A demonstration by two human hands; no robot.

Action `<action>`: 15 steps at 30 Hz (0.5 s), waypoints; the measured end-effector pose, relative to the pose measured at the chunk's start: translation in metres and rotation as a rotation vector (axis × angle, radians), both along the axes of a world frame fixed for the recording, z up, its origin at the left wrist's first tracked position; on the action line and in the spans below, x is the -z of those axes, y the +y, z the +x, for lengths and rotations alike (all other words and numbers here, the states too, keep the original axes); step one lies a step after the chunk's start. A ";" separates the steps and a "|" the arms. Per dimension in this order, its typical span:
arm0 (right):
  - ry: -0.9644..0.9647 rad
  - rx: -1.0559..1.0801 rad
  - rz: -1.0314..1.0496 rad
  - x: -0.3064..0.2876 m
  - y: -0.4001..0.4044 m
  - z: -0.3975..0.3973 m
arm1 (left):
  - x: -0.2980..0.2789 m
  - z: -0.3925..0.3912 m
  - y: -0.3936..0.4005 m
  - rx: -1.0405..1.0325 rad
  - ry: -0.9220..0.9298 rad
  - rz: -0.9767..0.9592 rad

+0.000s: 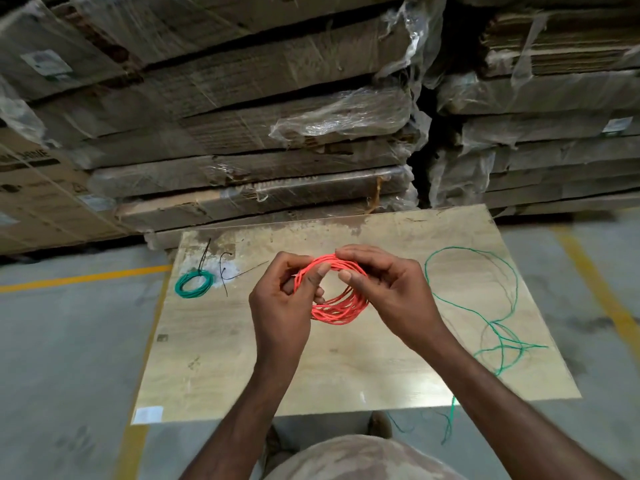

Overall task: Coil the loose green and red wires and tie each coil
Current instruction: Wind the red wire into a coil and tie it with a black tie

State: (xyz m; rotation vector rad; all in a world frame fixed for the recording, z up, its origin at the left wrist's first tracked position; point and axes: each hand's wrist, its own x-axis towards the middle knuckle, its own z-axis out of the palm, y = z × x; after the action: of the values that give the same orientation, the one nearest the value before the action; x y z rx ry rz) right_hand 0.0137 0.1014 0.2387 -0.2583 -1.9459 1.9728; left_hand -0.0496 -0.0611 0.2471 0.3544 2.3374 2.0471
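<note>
A coil of red wire (341,308) hangs above the middle of the plywood board (242,358), held by both hands. My left hand (280,306) pinches its left side and my right hand (391,292) grips its top right. A small green coil (194,284) with a black tie through it lies at the board's far left. A long loose green wire (498,306) sprawls over the board's right side and drops off the near edge. Loose black ties (225,271) lie beside the green coil.
Stacks of plastic-wrapped flat cardboard (277,133) rise right behind the board. Grey concrete floor (69,341) with yellow lines surrounds it. My knee in light trousers (360,459) and shoes show at the near edge.
</note>
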 end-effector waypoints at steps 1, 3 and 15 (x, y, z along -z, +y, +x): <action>0.002 0.020 0.007 0.003 0.001 0.000 | 0.001 0.000 0.002 -0.012 -0.063 0.037; -0.006 0.052 -0.019 0.008 0.002 -0.002 | 0.005 -0.002 0.002 -0.015 -0.173 0.105; -0.152 -0.001 -0.168 0.046 -0.050 -0.049 | 0.054 -0.029 -0.065 0.092 -0.270 -0.051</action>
State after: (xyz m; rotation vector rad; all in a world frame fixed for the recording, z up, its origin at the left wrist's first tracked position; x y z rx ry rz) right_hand -0.0352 0.0511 0.1929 -0.4628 -1.8702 2.1772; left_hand -0.0783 -0.1262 0.1930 0.1674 2.1665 1.8592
